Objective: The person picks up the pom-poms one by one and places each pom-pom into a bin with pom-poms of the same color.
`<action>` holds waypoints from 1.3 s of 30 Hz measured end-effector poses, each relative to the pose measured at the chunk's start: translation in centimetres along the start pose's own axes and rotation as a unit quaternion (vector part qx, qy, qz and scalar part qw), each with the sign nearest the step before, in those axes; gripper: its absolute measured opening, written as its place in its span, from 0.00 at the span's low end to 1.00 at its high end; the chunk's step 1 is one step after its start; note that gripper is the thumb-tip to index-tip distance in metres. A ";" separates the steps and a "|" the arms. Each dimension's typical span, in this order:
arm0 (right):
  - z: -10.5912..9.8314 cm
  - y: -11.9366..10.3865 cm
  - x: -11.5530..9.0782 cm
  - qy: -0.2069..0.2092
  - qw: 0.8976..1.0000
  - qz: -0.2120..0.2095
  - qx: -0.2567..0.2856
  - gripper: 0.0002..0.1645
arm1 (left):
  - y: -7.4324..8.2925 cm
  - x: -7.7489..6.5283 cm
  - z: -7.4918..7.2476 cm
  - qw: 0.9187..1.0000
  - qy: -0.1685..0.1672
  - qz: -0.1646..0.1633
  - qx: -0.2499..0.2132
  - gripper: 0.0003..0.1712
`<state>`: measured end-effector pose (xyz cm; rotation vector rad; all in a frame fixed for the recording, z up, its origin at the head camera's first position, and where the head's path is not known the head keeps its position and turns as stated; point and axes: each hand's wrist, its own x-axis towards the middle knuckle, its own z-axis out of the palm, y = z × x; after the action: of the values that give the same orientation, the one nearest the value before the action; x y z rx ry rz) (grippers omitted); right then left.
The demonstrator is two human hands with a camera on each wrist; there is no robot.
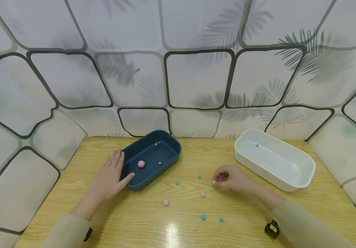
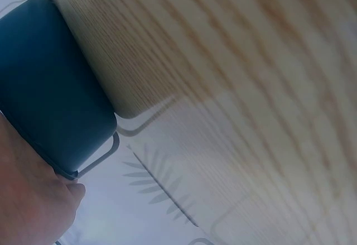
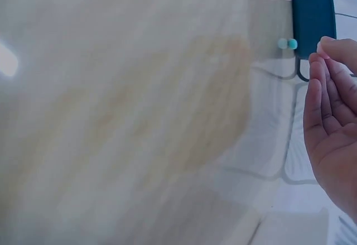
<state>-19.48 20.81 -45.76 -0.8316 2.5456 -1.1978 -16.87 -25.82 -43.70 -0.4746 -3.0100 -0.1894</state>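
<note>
The two hands were well apart over the wood-grain table [image 1: 128,224]. The left hand [image 1: 109,177] rested against the left side of a dark blue rectangular tray [image 1: 157,179], fingers straight along the rim and thumb spread at the near left corner. The right hand [image 1: 233,178], to the right of that tray, pinched a small pink ball [image 1: 214,182] between thumb and fingertip. Inside the blue tray lay a larger pink ball [image 1: 141,164] and two tiny pink balls [image 1: 160,163]. Two loose pink balls [image 1: 166,202] and four teal balls [image 1: 203,217] were scattered on the table between the hands and nearer. A white rectangular tray [image 1: 264,170] stood at the far right, beyond the right hand, with one small teal ball [image 1: 257,145] in it. A leaf-patterned backdrop [image 1: 199,79] rose behind the table.
</note>
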 end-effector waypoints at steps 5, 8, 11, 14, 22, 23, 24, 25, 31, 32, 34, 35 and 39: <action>-0.1 -1.0 1.6 0.008 1.000 0.003 0.003 0.03 | 0.0 0.0 0.0 1.000 0.003 0.003 0.004 0.53; -0.1 -1.5 2.5 0.010 1.000 0.004 -0.001 0.03 | 0.0 0.0 0.0 1.000 0.003 0.003 0.004 0.53; 0.0 -2.1 3.5 0.014 1.000 0.003 -0.005 0.04 | -0.1 0.1 0.0 1.000 0.003 0.003 0.005 0.53; 0.2 -2.6 4.6 0.017 1.000 0.000 -0.002 0.04 | -0.1 0.1 0.0 1.000 0.002 0.003 0.004 0.53; 0.8 -4.0 7.6 0.023 1.000 -0.003 0.012 0.05 | -0.1 0.0 -0.1 1.000 -0.001 0.002 -0.001 0.53; 0.9 -4.2 7.9 0.024 1.000 -0.005 0.016 0.06 | -0.1 0.0 -0.1 1.000 -0.001 0.001 -0.001 0.53; 0.9 -4.3 8.3 0.026 0.999 -0.007 0.020 0.06 | -0.1 0.0 -0.1 1.000 -0.001 0.001 -0.001 0.54; 1.0 -4.5 8.7 0.028 0.999 -0.007 0.023 0.06 | -0.1 0.0 -0.1 1.000 -0.001 0.001 -0.001 0.54; 1.3 -5.4 10.5 0.040 0.998 -0.002 0.038 0.07 | 0.0 0.0 -0.1 1.000 0.000 0.002 0.000 0.53; 1.4 -5.6 10.9 0.040 0.998 0.000 0.042 0.07 | 0.0 0.0 -0.1 1.000 0.000 0.002 0.001 0.53; 1.4 -5.8 11.4 0.038 0.998 0.002 0.046 0.07 | 0.0 -0.1 -0.1 1.000 0.001 0.003 0.000 0.53; 1.4 -6.0 11.7 0.038 0.998 0.003 0.049 0.07 | 0.0 -0.1 -0.1 1.000 0.002 0.003 0.000 0.53; 1.5 -6.6 12.8 0.037 0.998 0.003 0.055 0.09 | 0.0 -0.1 -0.1 1.000 0.004 0.003 -0.001 0.53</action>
<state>-26.72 9.21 -41.07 -0.7688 2.5115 -1.3778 -16.80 -25.84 -43.58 -0.4820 -2.9996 -0.1929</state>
